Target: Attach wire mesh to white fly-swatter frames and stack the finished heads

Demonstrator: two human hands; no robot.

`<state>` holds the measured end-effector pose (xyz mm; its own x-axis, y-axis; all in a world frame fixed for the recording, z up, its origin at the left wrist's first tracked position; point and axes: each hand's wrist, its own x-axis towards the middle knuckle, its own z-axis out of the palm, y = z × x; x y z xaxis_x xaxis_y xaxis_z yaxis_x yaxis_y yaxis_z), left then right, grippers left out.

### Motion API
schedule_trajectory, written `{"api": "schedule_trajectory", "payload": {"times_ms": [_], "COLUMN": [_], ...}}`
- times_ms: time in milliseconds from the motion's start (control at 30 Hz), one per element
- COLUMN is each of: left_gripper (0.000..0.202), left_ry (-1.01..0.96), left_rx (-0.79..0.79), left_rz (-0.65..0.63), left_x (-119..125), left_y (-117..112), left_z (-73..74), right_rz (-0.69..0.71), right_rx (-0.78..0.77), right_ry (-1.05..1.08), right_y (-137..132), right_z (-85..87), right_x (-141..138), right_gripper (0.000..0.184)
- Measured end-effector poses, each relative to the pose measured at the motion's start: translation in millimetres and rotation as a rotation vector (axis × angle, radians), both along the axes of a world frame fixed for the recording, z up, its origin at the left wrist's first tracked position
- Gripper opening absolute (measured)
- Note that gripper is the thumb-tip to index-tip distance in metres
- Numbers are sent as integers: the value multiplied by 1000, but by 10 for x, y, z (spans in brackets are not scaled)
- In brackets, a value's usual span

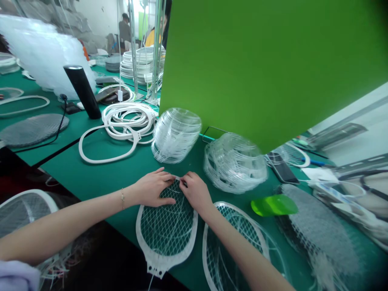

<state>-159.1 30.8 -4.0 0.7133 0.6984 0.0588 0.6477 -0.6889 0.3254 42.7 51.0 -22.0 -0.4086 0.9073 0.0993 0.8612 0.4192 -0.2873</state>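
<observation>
A white oval racket frame (138, 232) with a diamond mesh lies in front of me, its drilled tab towards me. At its far end my left hand (156, 188) rests over the rim, fingers stretched and thumb spread across the mesh. Beside it, my right hand (195, 192) has its fingers pinched at the same far rim. The fingers partly hide that stretch of rim. To the right, under my right forearm, lies a second white meshed frame (206, 246). A loose strand hangs from the near tab.
Behind my hands stand two stacks of clear plastic rings (177, 133) (235, 161). White bare frames (127, 121) are piled at left. A green panel (257, 68) rises behind. Grey mesh sheets (321, 226), a green translucent piece (274, 205) and a phone (282, 167) lie at right.
</observation>
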Motion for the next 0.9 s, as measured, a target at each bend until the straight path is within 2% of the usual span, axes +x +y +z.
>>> {"api": "schedule_trajectory", "payload": {"times_ms": [200, 433, 600, 667, 767, 833, 900], "left_gripper": [53, 64, 58, 56, 62, 66, 67], "left_ry": [-36, -30, 46, 71, 93, 115, 131], "left_rx": [5, 28, 61, 61, 49, 54, 60], "left_rz": [-54, -45, -46, -52, -55, -53, -63], "left_x": [-8, -9, 1, -4, -21, -32, -42], "left_y": [51, 23, 56, 65, 25, -65, -212], "left_z": [-6, -24, 34, 50, 56, 76, 125], "right_rz": [-3, 17, 46, 69, 149, 181, 205], "right_rx": [-25, -29, -68, -63, -17, 2, 18], "right_ry": [48, 98, 112, 157, 215, 170, 136], "right_y": [6, -108, -209, -448, -1038, -1426, -1679], "right_z": [-17, -30, 149, 272, 395, 389, 322], "right_x": [-28, -74, -49, -41, -36, -31, -18], "right_gripper": [18, 14, 13, 12, 13, 9, 9]}}
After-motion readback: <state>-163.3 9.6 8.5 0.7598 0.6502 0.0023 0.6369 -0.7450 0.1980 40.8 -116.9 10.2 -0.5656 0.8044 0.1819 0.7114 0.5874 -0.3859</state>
